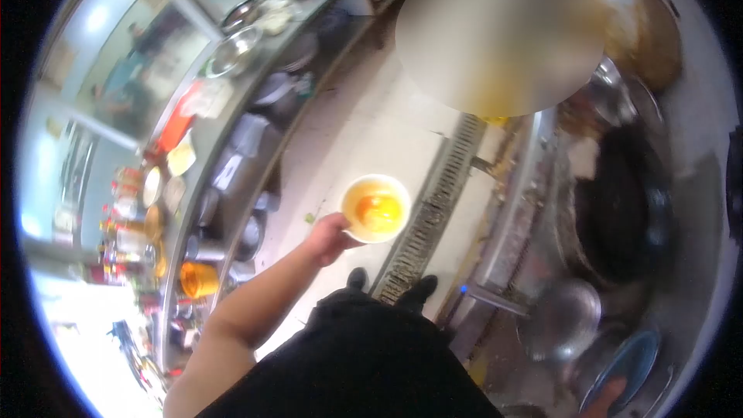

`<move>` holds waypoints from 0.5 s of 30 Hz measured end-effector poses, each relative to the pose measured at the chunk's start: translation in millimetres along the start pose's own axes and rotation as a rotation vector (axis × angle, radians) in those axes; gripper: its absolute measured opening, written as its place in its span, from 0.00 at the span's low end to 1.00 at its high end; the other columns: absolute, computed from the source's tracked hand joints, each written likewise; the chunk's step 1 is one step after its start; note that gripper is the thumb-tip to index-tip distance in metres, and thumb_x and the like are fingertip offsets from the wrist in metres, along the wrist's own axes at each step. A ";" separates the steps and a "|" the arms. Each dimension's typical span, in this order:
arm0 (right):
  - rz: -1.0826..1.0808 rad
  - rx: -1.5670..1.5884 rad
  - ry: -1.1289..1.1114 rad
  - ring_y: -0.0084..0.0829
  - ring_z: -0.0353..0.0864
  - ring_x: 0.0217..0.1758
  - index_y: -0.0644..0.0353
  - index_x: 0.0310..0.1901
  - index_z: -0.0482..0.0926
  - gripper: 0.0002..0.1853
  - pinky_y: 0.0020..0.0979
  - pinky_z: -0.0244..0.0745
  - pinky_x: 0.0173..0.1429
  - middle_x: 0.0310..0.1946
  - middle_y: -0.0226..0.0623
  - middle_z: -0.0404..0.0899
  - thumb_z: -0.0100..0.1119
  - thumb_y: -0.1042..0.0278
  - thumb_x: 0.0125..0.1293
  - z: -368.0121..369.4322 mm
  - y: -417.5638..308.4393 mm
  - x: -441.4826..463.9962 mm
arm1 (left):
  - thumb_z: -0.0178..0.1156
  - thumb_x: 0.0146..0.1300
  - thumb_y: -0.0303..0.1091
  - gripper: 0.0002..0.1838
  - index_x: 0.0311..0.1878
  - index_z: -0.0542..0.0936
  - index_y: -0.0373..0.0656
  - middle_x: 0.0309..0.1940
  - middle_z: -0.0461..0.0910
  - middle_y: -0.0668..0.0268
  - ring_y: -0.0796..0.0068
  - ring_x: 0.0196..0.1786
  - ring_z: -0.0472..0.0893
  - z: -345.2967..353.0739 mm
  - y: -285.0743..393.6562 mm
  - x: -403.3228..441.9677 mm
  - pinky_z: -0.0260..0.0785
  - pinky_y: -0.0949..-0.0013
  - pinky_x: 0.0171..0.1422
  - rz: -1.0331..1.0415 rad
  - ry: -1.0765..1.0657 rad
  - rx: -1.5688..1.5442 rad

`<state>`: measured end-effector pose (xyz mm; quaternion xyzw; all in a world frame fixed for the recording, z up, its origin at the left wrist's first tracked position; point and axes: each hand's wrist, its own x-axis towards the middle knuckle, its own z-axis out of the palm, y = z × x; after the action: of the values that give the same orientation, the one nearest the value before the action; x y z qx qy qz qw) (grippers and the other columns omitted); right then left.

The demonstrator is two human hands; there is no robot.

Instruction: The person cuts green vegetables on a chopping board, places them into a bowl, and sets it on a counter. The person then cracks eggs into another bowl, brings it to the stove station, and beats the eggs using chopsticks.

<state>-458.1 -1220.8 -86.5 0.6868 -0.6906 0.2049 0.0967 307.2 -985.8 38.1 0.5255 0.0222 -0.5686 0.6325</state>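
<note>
From my remote seat, through the head camera, I look down on a person in a kitchen aisle. The left hand (329, 240) pinches a white bowl (402, 195) by its near-left side, fingers closed against the wall. The bowl is held over the pale floor (333, 139), beside a long drain grate (437, 217), and seems roughly level; inside is a yellow-orange liquid (379, 213) (raw egg, I would guess).

At the lower right edge, part of what I take to be the right hand (610, 396) shows against a blue bowl (635, 356). It is too cut off for me to tell whether it grips or merely touches. Just beside stands a round metal pan (565, 317) with a handle, and beyond it a large dark wok (619, 209). A cluttered counter (240, 101) runs along the left.

I judge the step in hand to be holding the filled bowl clear of the surfaces. The next move, I think, calls for a firm pinch and a level rim, since the liquid could slop.
</note>
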 end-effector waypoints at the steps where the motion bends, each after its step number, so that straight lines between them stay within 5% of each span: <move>1: -0.028 0.039 -0.008 0.51 0.80 0.40 0.66 0.48 0.78 0.19 0.46 0.73 0.50 0.39 0.54 0.81 0.45 0.60 0.67 5.5 -52.0 -4.4 | 0.47 0.61 0.28 0.27 0.62 0.63 0.22 0.59 0.70 0.44 0.46 0.61 0.74 -4.0 1.5 -3.2 0.62 0.47 0.72 0.006 0.014 0.011; 6: -0.187 0.155 -0.094 0.50 0.80 0.40 0.65 0.47 0.78 0.18 0.46 0.73 0.49 0.39 0.52 0.81 0.46 0.60 0.67 22.9 -231.1 -26.4 | 0.48 0.60 0.28 0.23 0.58 0.67 0.26 0.58 0.70 0.48 0.48 0.59 0.75 -54.8 16.3 -21.5 0.67 0.49 0.68 0.021 0.123 -0.147; 15: -0.311 0.111 -0.140 0.49 0.80 0.40 0.65 0.45 0.78 0.16 0.45 0.73 0.47 0.39 0.50 0.81 0.46 0.62 0.67 26.4 -397.5 -43.1 | 0.48 0.58 0.27 0.22 0.58 0.68 0.31 0.55 0.74 0.53 0.55 0.53 0.80 -233.2 66.1 -55.7 0.74 0.53 0.61 0.142 0.325 -0.299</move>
<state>-59.7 -1181.7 -68.3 0.8021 -0.5689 0.1769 0.0407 469.5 -799.3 11.0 0.5109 0.1706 -0.4211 0.7298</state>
